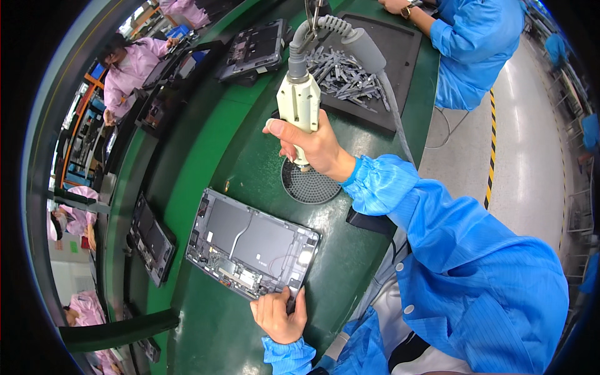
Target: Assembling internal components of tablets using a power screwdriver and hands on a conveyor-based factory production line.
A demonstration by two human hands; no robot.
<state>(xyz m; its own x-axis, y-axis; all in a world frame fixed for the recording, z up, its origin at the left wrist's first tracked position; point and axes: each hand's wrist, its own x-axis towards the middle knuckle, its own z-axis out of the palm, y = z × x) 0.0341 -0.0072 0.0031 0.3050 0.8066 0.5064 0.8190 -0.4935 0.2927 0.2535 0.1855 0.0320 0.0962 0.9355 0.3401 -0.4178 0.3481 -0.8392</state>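
Note:
My right hand [315, 144] is wrapped around a cream-coloured electric screwdriver [299, 106], which hangs upright from a thick grey cable. The screwdriver's tip points down over a round black gridded dish [310, 182]; whether it touches the dish I cannot tell. An opened tablet [262, 234] lies on the green bench, with its circuit board, dark flat panels and a pale ribbon cable exposed. At its near corner my left hand [278, 317] is closed, thumb and fingers gripping the edge.
Behind the dish, a black tray [400, 62] holds a heap of small grey parts [350, 78]. Other opened devices [153, 240] [255, 49] stand along the green line at the left. A co-worker in blue [478, 50] sits at the far right; people in pink work across the line.

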